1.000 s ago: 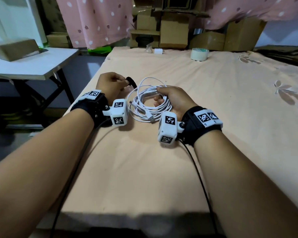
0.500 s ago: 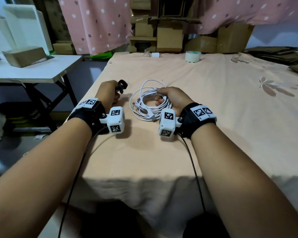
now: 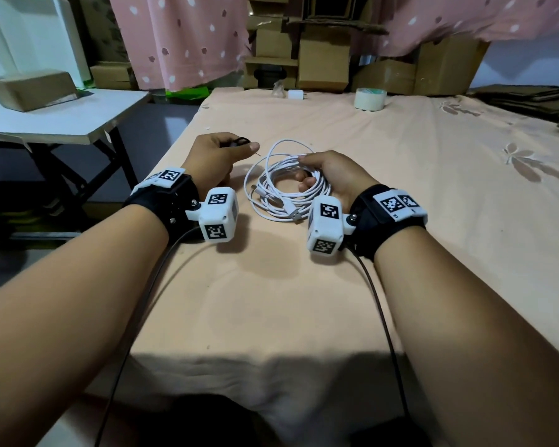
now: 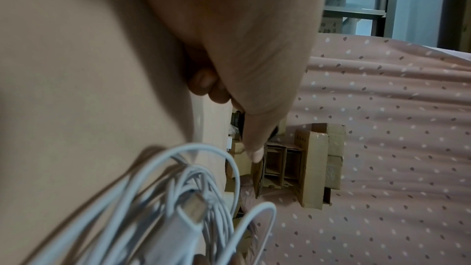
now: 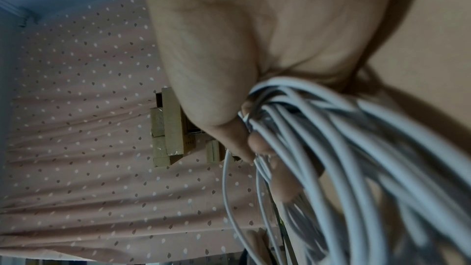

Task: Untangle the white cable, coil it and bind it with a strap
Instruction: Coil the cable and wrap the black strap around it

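Observation:
A white cable point(image 3: 273, 188) lies coiled in loose loops on the peach tablecloth point(image 3: 271, 301), its USB plug point(image 3: 296, 215) at the near side. My right hand point(image 3: 328, 175) grips the right side of the coil, fingers curled round the bundled strands point(image 5: 300, 128). My left hand point(image 3: 221, 154) sits just left of the coil and pinches a small black strap point(image 3: 239, 141) between thumb and fingers. The left wrist view shows the coil point(image 4: 178, 198) and its plug point(image 4: 195, 210) close below the hand; the strap is mostly hidden there.
A roll of tape point(image 3: 370, 99) and a small white charger point(image 3: 295, 94) sit at the table's far edge. Cardboard boxes point(image 3: 323, 62) and pink dotted curtains point(image 3: 181, 37) stand behind. A white side table point(image 3: 55, 119) with a box is to the left.
My left hand has shifted slightly right toward the coil with the black strap, now lower in the fingers. My right hand keeps its grip on the coil. The head view tilted back.

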Action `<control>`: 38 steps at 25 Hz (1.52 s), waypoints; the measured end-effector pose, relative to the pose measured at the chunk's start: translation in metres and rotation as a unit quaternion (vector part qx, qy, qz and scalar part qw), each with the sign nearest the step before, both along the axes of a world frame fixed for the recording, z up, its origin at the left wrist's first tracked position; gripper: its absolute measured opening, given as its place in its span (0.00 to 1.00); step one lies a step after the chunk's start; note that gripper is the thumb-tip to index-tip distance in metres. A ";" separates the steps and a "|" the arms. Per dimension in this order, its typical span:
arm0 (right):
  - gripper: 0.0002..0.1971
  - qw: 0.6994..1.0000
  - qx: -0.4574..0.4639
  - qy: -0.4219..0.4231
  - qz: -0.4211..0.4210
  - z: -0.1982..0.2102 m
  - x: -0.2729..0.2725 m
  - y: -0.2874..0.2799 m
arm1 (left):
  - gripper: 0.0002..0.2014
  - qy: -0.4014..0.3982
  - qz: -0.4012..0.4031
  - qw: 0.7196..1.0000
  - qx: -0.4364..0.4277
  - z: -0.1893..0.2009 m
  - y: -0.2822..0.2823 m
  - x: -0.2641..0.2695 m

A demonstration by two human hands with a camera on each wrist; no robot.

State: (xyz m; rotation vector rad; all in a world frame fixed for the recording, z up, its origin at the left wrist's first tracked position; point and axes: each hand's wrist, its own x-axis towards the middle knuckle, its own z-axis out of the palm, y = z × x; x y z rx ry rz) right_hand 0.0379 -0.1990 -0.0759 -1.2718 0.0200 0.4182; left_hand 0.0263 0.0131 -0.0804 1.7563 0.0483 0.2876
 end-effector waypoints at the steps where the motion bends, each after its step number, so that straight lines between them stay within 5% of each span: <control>1: 0.03 1.000 0.005 0.001 -0.002 -0.001 0.001 0.000 | 0.09 0.001 0.003 1.000 -0.003 0.000 0.000 0.001; 5: 0.06 1.000 0.018 -0.005 0.001 -0.003 0.001 -0.003 | 0.04 0.003 0.009 1.000 -0.028 -0.002 -0.002 0.003; 13: 0.07 1.000 0.016 -0.014 -0.005 -0.003 -0.003 -0.003 | 0.20 -0.011 -0.010 0.999 -0.028 0.002 -0.004 0.001; 18: 0.10 1.000 0.003 -0.020 -0.006 -0.002 -0.004 -0.004 | 0.07 0.001 -0.005 1.000 -0.017 0.007 -0.008 0.006; 22: 0.06 0.999 -0.019 -0.038 -0.029 -0.004 -0.003 -0.001 | 0.15 -0.075 0.005 0.997 0.029 0.005 -0.013 0.004; 26: 0.06 0.993 -0.065 -0.080 -0.050 -0.006 -0.002 0.002 | 0.05 -0.115 -0.028 0.993 -0.006 0.013 -0.024 -0.004; 32: 0.07 0.989 -0.088 -0.099 -0.063 -0.007 -0.002 0.003 | 0.07 -0.241 -0.053 0.968 0.035 0.030 -0.039 -0.022; 38: 0.20 0.996 -0.039 -0.070 -0.034 -0.003 -0.006 0.006 | 0.14 -0.094 -0.115 0.982 0.119 0.016 -0.042 -0.018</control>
